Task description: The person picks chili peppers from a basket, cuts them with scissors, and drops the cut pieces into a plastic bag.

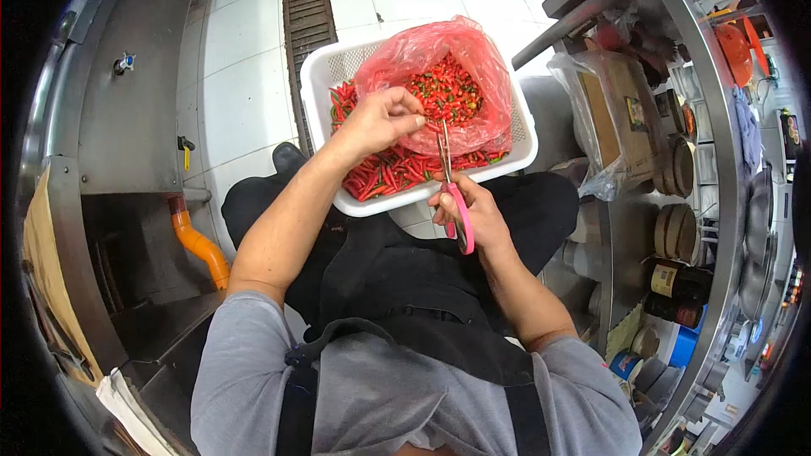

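A white plastic basket point(525, 148) holds whole red chillies point(384, 176) and a pink plastic bag point(492, 55) whose open mouth shows small cut chilli pieces point(446, 89). Over the bag's near left edge, my left hand point(384, 122) is closed in a pinch; what sits between its fingertips is too small to make out. My right hand point(475, 211) grips pink-handled scissors point(463, 224) by the handles. The blades point away from me, their tips close to my left fingertips above the bag.
On the left stands a steel counter point(135, 51) with an orange pipe point(198, 245) below. A floor drain grate point(306, 17) runs beyond the basket. At right, steel shelving point(718, 118) holds stacked dishes, bottles and a plastic-wrapped cardboard piece point(621, 110).
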### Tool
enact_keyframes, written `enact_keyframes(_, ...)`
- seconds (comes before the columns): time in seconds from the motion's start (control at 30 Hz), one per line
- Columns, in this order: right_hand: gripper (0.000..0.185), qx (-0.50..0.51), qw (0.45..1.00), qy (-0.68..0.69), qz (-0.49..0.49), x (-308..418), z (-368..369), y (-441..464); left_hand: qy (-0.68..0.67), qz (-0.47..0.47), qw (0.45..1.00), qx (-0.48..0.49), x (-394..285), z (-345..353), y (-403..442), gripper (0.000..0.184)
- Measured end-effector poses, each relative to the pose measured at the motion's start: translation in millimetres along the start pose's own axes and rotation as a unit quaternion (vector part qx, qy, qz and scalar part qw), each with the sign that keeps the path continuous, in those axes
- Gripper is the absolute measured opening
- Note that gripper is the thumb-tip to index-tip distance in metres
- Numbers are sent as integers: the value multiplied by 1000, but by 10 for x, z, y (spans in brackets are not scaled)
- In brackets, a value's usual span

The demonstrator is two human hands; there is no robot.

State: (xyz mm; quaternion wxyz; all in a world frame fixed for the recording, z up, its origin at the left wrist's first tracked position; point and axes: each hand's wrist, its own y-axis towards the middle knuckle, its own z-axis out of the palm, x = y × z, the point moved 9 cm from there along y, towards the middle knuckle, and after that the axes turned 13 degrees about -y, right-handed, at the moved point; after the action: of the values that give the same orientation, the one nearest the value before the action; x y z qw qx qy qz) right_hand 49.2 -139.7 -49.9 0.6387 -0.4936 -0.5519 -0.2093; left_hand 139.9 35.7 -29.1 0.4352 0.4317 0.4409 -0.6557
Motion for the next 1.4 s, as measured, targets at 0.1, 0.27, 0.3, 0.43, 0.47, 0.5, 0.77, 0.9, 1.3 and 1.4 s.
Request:
enact_keyframes(0.1, 49, -12, 1000, -5, 2, 22, -30, 94, -7, 15, 1000, -5, -67, 130, -25, 14)
enact_keyframes(0.27, 42, -58, 998, 26, -19, 114, -136, 254, 2, 29, 999, 25, 103, 171, 64, 13)
enact_keyframes(0.3, 42, -57, 998, 25, -20, 135, -151, 268, 33, 44, 998, 15, 89, 152, 79, 13)
enact_keyframes(0.43, 38, -50, 999, 8, 12, 177, -172, 260, 133, 74, 988, -2, 75, 108, 108, 14)
enact_keyframes(0.47, 37, -45, 999, 1, 31, 172, -182, 244, 159, 93, 983, -10, 40, 99, 101, 14)
enact_keyframes(0.5, 35, -39, 998, -6, 50, 147, -189, 226, 184, 112, 976, -18, -12, 99, 84, 15)
enact_keyframes(0.77, 41, -49, 998, 28, 17, 15, -189, 152, 174, 86, 980, -38, 19, 77, 117, 16)
enact_keyframes(0.9, 43, -44, 998, 39, -3, 89, -170, 194, 144, 95, 985, -9, 34, 189, 88, 16)
enact_keyframes(1.3, 38, -55, 998, 15, -5, 137, -166, 240, 182, 111, 977, -2, -32, 214, 25, 17)
enact_keyframes(1.4, 38, -46, 998, 17, 26, 96, -160, 222, 208, 119, 971, -7, -62, 212, 8, 18)
